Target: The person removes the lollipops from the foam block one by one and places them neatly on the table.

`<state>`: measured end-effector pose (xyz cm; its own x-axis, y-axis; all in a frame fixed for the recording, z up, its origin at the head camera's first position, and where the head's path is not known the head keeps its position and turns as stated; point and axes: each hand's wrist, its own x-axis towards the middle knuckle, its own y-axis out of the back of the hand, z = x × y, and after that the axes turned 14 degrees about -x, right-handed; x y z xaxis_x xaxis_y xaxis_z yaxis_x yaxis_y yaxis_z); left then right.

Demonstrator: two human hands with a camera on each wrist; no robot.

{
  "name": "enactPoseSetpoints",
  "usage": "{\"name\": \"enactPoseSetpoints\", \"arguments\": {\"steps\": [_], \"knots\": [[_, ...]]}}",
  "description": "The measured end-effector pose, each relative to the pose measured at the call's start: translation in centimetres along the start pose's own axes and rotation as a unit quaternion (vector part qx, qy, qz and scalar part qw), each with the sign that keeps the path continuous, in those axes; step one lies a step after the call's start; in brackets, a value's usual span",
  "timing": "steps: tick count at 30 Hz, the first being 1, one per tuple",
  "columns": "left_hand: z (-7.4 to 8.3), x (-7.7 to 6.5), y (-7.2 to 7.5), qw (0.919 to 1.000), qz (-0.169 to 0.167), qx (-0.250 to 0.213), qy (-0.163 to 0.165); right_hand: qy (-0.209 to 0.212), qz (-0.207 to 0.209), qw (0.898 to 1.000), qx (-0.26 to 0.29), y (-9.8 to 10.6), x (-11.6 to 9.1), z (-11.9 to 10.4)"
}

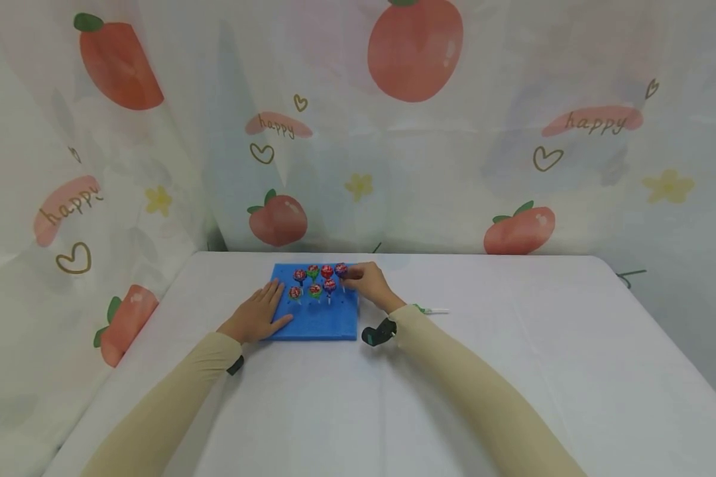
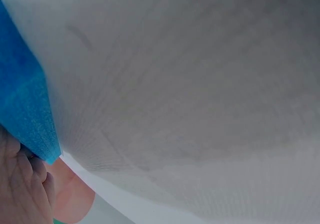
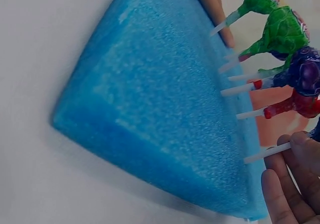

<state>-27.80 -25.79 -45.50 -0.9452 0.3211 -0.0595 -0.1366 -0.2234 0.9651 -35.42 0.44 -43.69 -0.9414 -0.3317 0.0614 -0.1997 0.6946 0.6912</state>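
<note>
A blue foam block [image 1: 316,324] lies on the table with several wrapped lollipops standing in it on white sticks. My left hand [image 1: 255,313] is spread flat along the block's left edge, fingers straight, thumb near its front. At the back right corner, my right hand [image 1: 368,283] pinches a dark blue lollipop [image 1: 341,269] between thumb and fingers. The right wrist view shows its stick [image 3: 267,153] meeting the foam, beside a red lollipop [image 3: 295,105] and a green one [image 3: 285,31]. In the left wrist view, the left palm [image 2: 22,189] lies against the block.
On the white table [image 1: 513,344], a lollipop with a green wrapper and white stick [image 1: 438,311] lies partly hidden behind my right wrist. A black wrist device [image 1: 378,333] hangs under that wrist. A curtain [image 1: 429,179] printed with fruit stands behind the table.
</note>
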Motion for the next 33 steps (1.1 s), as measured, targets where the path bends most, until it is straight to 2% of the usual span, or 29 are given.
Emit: {"name": "enactPoseSetpoints", "arguments": {"steps": [8, 18, 33], "knots": [[0.2, -0.2, 0.0, 1.0, 0.004, -0.002, -0.001, 0.015, 0.001, 1.0, 0.003, 1.0, -0.1, -0.7], [0.4, -0.4, 0.3, 0.9999, 0.003, -0.01, -0.003, 0.055, 0.007, 0.998, -0.011, 3.7, -0.4, -1.8], [0.5, -0.4, 0.3, 1.0, 0.004, -0.004, 0.001, 0.056, -0.011, 0.996, -0.062, 7.5, -1.6, -2.2]]}}
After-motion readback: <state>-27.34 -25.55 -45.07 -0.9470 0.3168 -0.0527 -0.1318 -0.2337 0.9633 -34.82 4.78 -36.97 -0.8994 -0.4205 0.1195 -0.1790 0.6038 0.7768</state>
